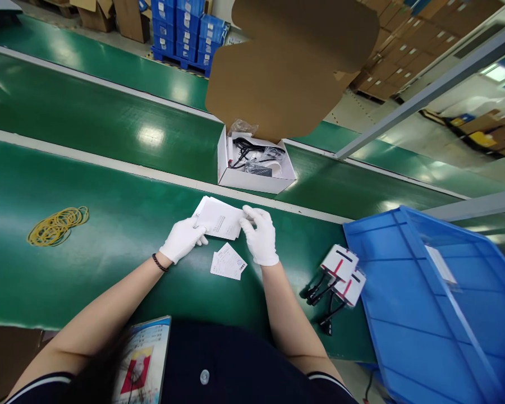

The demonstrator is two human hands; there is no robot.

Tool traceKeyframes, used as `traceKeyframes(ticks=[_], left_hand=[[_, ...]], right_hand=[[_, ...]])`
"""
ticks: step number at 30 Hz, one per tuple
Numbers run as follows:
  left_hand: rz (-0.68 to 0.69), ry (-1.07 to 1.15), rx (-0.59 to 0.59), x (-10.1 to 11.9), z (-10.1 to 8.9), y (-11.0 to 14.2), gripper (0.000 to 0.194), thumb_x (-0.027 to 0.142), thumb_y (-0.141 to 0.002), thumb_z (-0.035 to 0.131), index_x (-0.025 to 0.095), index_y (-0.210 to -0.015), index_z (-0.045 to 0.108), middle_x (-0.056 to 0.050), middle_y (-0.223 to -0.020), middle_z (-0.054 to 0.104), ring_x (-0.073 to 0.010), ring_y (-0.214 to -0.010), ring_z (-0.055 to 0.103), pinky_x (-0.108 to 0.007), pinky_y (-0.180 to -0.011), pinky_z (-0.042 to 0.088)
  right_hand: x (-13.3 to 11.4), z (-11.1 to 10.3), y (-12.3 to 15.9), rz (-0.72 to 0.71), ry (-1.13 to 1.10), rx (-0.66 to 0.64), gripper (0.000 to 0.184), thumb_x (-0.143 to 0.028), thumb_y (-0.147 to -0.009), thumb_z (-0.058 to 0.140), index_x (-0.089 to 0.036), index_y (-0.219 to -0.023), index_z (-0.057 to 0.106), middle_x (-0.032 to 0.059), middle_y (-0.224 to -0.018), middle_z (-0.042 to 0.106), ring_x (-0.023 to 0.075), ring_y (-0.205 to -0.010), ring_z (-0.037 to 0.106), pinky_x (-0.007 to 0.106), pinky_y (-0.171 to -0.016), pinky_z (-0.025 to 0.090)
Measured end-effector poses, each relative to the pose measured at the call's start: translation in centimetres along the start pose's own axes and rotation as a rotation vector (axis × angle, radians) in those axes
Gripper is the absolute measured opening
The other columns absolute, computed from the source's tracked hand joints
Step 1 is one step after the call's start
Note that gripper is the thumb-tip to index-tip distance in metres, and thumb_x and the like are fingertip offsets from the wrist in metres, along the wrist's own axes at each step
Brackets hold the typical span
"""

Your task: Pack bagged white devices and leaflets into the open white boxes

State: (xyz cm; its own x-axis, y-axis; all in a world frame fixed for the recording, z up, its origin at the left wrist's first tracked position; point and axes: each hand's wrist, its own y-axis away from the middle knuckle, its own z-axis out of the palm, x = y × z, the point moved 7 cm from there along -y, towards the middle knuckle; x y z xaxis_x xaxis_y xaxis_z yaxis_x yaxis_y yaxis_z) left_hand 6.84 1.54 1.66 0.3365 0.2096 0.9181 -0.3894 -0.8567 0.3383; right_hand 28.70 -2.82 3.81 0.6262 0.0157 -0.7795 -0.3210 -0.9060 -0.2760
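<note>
- We gripped a stack of leaflets [219, 217] with our left hand [183, 238] and right hand [258, 235], both gloved.
- Judged sorting papers; loose cards [228, 262] lay just below both hands.
- An open box [252, 168] sat beyond; next needs one sheet separated.

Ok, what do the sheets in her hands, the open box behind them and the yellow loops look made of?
The sheets, held by the left hand and right hand, look like thin matte printed paper. The box seems to be cardboard, white walls with a plain brown lid. The yellow loops look like rubber bands, thin and limp.
</note>
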Motion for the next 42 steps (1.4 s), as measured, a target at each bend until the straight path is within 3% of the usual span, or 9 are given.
traceKeyframes(ticks=[6,11,16,19,27,31,36,38,42], left_hand=[[-0.065,0.158,0.107,-0.2,-0.2,0.4,0.019,0.031,-0.086,0.058,0.015,-0.094,0.065,-0.003,-0.071,0.073,-0.0148,-0.061,0.066,-0.025,-0.065,0.054],[-0.083,0.106,0.068,-1.1,-0.1,0.0,0.032,0.039,-0.088,0.058,0.015,-0.109,0.064,-0.005,-0.078,0.074,-0.0176,-0.065,0.068,-0.029,-0.068,0.055],[0.225,-0.212,0.384,-0.1,-3.6,0.8,0.077,0.060,-0.081,0.064,0.018,-0.143,0.046,-0.015,-0.136,0.058,-0.0236,-0.090,0.065,-0.040,-0.089,0.051],[0.406,-0.073,0.509,0.0,-5.0,1.7,0.076,0.064,-0.088,0.052,0.017,-0.146,0.044,-0.017,-0.141,0.052,-0.0275,-0.111,0.060,-0.043,-0.098,0.047],[0.350,0.558,0.192,-0.7,-3.8,0.7,0.090,0.084,-0.082,0.033,0.012,-0.128,0.060,-0.019,-0.127,0.063,-0.0307,-0.106,0.065,-0.042,-0.089,0.055],[0.194,0.799,-0.151,0.9,-2.0,1.1,0.099,0.090,-0.077,0.023,0.019,-0.138,0.054,-0.017,-0.145,0.050,-0.0353,-0.126,0.053,-0.052,-0.100,0.049],[0.121,0.921,-0.521,3.0,0.7,3.0,0.094,0.087,-0.072,0.048,0.024,-0.142,0.049,-0.014,-0.151,0.043,-0.0406,-0.135,0.042,-0.058,-0.100,0.047],[0.080,0.804,-0.447,1.8,0.7,2.6,0.079,0.072,-0.074,0.066,0.021,-0.134,0.057,-0.015,-0.142,0.053,-0.0387,-0.129,0.050,-0.054,-0.098,0.050],[0.036,0.392,0.111,-1.5,-3.1,0.9,0.039,0.041,-0.070,0.082,0.015,-0.097,0.071,-0.010,-0.104,0.072,-0.0282,-0.098,0.067,-0.039,-0.083,0.055]], right_hand=[[-1.3,1.4,0.3,-0.204,0.153,0.017,0.030,-0.033,-0.087,0.056,-0.023,-0.112,0.069,0.0122,-0.135,0.055,0.0295,-0.120,0.055,0.049,-0.100,0.048],[0.2,1.6,0.3,0.039,-0.075,0.031,0.015,-0.037,-0.083,0.060,-0.022,-0.087,0.060,0.0077,-0.099,0.068,0.0248,-0.094,0.064,0.043,-0.085,0.052],[1.6,0.0,-0.2,0.227,-0.297,0.072,0.023,-0.040,-0.080,0.063,-0.022,-0.088,0.051,-0.0006,-0.077,0.059,0.0155,-0.063,0.056,0.031,-0.061,0.047],[1.9,-0.8,-0.5,0.263,-0.469,0.095,0.028,-0.046,-0.083,0.063,-0.023,-0.086,0.047,-0.0060,-0.064,0.049,0.0116,-0.051,0.044,0.026,-0.050,0.037],[1.1,-0.9,-0.3,0.339,-0.764,0.108,0.040,-0.059,-0.078,0.066,-0.025,-0.084,0.045,-0.0043,-0.068,0.051,0.0139,-0.055,0.047,0.027,-0.050,0.036],[0.3,-1.3,-0.2,0.247,-0.728,0.137,0.038,-0.056,-0.080,0.067,-0.025,-0.081,0.045,-0.0075,-0.060,0.045,0.0111,-0.047,0.038,0.025,-0.045,0.032],[-1.1,0.1,0.7,0.140,-0.417,0.062,0.025,-0.041,-0.079,0.069,-0.024,-0.086,0.052,-0.0020,-0.077,0.059,0.0157,-0.065,0.056,0.030,-0.060,0.048],[-1.7,0.8,1.2,0.096,-0.265,0.013,0.023,-0.041,-0.078,0.068,-0.024,-0.085,0.056,0.0006,-0.084,0.064,0.0194,-0.076,0.061,0.035,-0.072,0.052],[-2.5,0.8,1.9,0.035,-0.032,-0.078,0.030,-0.045,-0.080,0.067,-0.023,-0.099,0.061,0.0040,-0.098,0.067,0.0207,-0.081,0.063,0.039,-0.079,0.052]])
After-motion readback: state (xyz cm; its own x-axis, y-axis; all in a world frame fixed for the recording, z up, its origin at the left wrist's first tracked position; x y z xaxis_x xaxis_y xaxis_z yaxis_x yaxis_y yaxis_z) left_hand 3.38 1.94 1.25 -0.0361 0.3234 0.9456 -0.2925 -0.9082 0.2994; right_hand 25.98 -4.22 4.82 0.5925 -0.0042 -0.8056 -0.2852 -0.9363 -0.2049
